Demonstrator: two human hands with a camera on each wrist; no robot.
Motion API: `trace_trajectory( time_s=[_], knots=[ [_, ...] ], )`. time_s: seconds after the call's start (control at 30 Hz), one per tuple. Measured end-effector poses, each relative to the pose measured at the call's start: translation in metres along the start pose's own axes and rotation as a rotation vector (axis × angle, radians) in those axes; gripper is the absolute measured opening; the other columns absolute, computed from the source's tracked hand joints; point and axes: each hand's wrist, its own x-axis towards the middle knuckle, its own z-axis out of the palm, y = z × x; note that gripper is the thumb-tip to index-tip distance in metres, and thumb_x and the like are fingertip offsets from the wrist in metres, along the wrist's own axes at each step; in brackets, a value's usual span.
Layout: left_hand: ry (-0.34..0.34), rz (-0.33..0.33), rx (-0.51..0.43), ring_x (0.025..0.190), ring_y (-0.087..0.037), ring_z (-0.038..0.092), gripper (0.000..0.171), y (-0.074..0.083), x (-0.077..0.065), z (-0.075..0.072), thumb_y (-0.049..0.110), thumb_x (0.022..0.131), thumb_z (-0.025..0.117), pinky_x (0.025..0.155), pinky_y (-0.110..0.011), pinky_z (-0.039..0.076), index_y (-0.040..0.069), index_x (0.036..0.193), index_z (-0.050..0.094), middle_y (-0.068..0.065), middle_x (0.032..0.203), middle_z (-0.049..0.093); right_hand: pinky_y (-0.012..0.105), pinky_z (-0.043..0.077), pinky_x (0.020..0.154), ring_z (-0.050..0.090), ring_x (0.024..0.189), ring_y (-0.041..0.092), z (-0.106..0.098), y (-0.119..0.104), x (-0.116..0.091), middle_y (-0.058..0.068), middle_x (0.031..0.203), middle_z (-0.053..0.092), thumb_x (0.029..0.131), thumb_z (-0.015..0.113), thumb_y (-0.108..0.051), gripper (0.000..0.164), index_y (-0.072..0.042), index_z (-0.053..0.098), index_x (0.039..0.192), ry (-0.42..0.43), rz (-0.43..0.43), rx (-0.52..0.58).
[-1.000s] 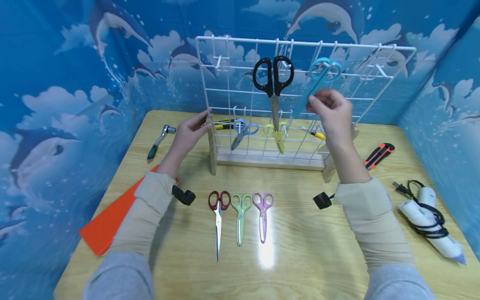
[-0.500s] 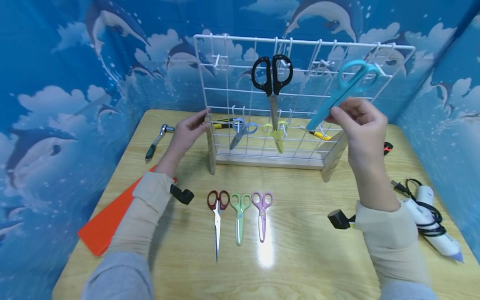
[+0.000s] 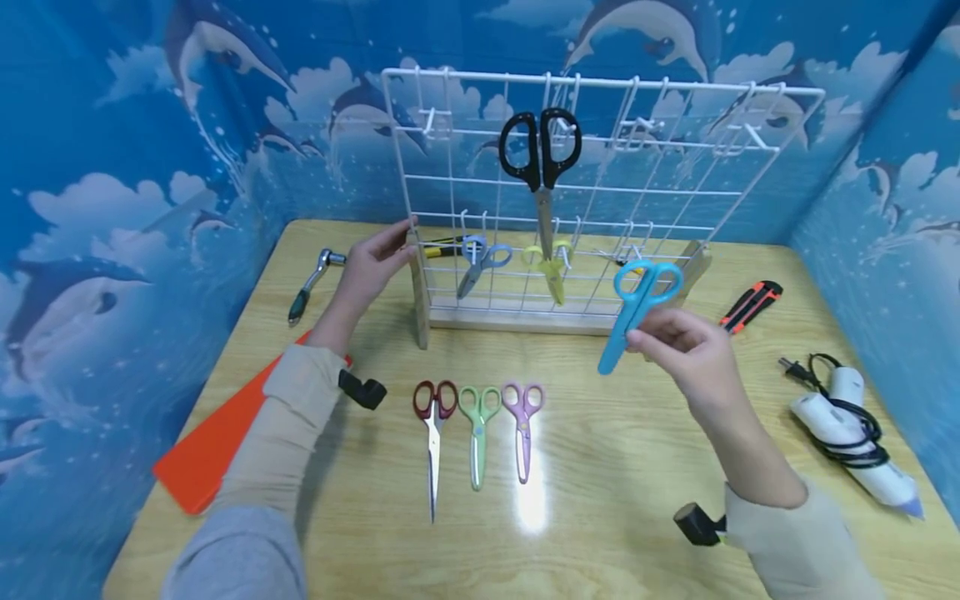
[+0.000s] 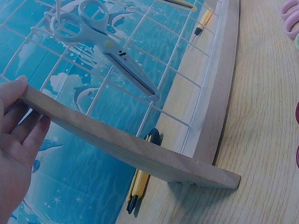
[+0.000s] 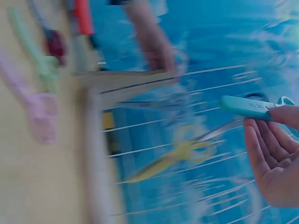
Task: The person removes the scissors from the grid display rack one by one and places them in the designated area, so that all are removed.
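Observation:
My right hand [image 3: 693,354] pinches turquoise scissors [image 3: 628,318] by the blade part, handles up, in front of the rack's lower right. My left hand [image 3: 372,265] holds the wooden side post [image 4: 112,133] of a white wire rack [image 3: 517,320], thumb on the near edge. Black scissors [image 3: 545,218] hang high in the rack's middle. Light-blue scissors [image 4: 124,63] and yellow scissors [image 5: 161,164] hang lower on it. Before the rack lie dark-red-handled scissors [image 3: 433,437], green scissors [image 3: 478,433] and purple scissors [image 3: 524,433] in a row.
A red flat sheet [image 3: 213,437] and a ratchet wrench [image 3: 306,292] lie left. To the right are a red-black utility knife [image 3: 752,305] and a white corded tool [image 3: 855,437]. A yellow-black cutter [image 3: 444,247] lies behind the rack. Bare hooks [image 3: 641,125] show at upper right.
My right hand has taken the turquoise scissors off the rack's upper right and brought them down towards me. My left hand stays on the post.

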Motion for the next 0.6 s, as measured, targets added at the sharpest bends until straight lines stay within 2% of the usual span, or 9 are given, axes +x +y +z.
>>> trace_trajectory(
  time_s=[0.07, 0.13, 0.17, 0.2, 0.3, 0.4, 0.43, 0.53, 0.6],
  knots=[
    [-0.006, -0.028, 0.009, 0.112, -0.011, 0.043, 0.048, 0.009, -0.003, 0.002, 0.024, 0.077, 0.061, 0.086, -0.021, 0.043, 0.028, 0.122, 0.045, 0.006, 0.125, 0.045, 0.022, 0.051, 0.064, 0.059, 0.072, 0.019, -0.013, 0.042, -0.008, 0.011, 0.080, 0.061, 0.078, 0.059, -0.005, 0.015, 0.004, 0.058, 0.090, -0.036, 0.083, -0.074],
    [-0.009, -0.043, 0.025, 0.112, -0.010, 0.043, 0.048, 0.017, -0.006, 0.005, 0.025, 0.077, 0.061, 0.086, -0.019, 0.042, 0.029, 0.122, 0.044, 0.007, 0.125, 0.045, 0.025, 0.052, 0.066, 0.059, 0.076, 0.021, -0.025, 0.087, -0.017, 0.012, 0.085, 0.061, 0.079, 0.060, -0.008, 0.018, 0.000, 0.059, 0.095, -0.064, 0.144, -0.104],
    [-0.009, -0.049, 0.026, 0.112, -0.010, 0.043, 0.048, 0.017, -0.005, 0.005, 0.026, 0.077, 0.061, 0.085, -0.019, 0.042, 0.029, 0.122, 0.044, 0.008, 0.125, 0.045, 0.026, 0.052, 0.067, 0.059, 0.077, 0.021, -0.028, 0.103, -0.022, 0.011, 0.087, 0.061, 0.079, 0.060, -0.011, 0.019, -0.002, 0.059, 0.096, -0.070, 0.184, -0.136],
    [-0.009, -0.065, 0.039, 0.113, -0.011, 0.042, 0.050, 0.008, 0.002, 0.001, 0.023, 0.077, 0.061, 0.087, -0.020, 0.042, 0.028, 0.123, 0.043, 0.007, 0.126, 0.043, 0.026, 0.052, 0.066, 0.060, 0.077, 0.021, -0.028, 0.115, -0.026, 0.011, 0.088, 0.062, 0.079, 0.060, -0.012, 0.020, -0.003, 0.059, 0.096, -0.073, 0.206, -0.140],
    [-0.012, -0.043, 0.023, 0.113, -0.010, 0.042, 0.049, 0.009, 0.001, 0.001, 0.023, 0.076, 0.062, 0.087, -0.020, 0.042, 0.028, 0.122, 0.044, 0.007, 0.126, 0.044, 0.028, 0.052, 0.067, 0.060, 0.076, 0.022, -0.014, 0.112, -0.038, 0.011, 0.087, 0.062, 0.078, 0.061, -0.021, 0.026, -0.002, 0.058, 0.096, -0.083, 0.320, -0.211],
    [-0.002, -0.036, 0.017, 0.113, -0.010, 0.042, 0.048, 0.027, -0.009, 0.005, 0.023, 0.077, 0.061, 0.088, -0.020, 0.041, 0.027, 0.122, 0.046, 0.007, 0.125, 0.045, 0.030, 0.052, 0.068, 0.060, 0.073, 0.022, 0.006, 0.091, -0.043, 0.011, 0.084, 0.062, 0.078, 0.061, -0.023, 0.034, 0.004, 0.056, 0.097, -0.115, 0.440, -0.225],
    [0.009, -0.010, 0.026, 0.112, -0.008, 0.043, 0.047, 0.032, -0.014, 0.007, 0.027, 0.076, 0.062, 0.087, -0.019, 0.042, 0.030, 0.120, 0.047, 0.009, 0.124, 0.046, 0.031, 0.052, 0.068, 0.060, 0.073, 0.021, 0.011, 0.085, -0.045, 0.010, 0.083, 0.062, 0.078, 0.061, -0.023, 0.035, 0.005, 0.055, 0.097, -0.128, 0.488, -0.220],
    [0.017, -0.030, 0.047, 0.112, -0.010, 0.043, 0.045, 0.078, -0.036, 0.020, 0.025, 0.078, 0.060, 0.091, -0.023, 0.040, 0.027, 0.121, 0.047, 0.006, 0.124, 0.046, 0.031, 0.052, 0.067, 0.059, 0.070, 0.018, 0.020, 0.084, -0.048, 0.007, 0.079, 0.061, 0.079, 0.059, -0.017, 0.033, 0.009, 0.053, 0.097, -0.154, 0.609, -0.183],
    [0.021, -0.042, 0.050, 0.113, -0.012, 0.042, 0.044, 0.101, -0.047, 0.027, 0.023, 0.079, 0.058, 0.093, -0.026, 0.038, 0.024, 0.122, 0.046, 0.004, 0.125, 0.045, 0.030, 0.052, 0.065, 0.058, 0.068, 0.016, 0.023, 0.091, -0.050, 0.006, 0.075, 0.061, 0.078, 0.059, -0.013, 0.030, 0.010, 0.053, 0.096, -0.169, 0.666, -0.169]
  ],
)
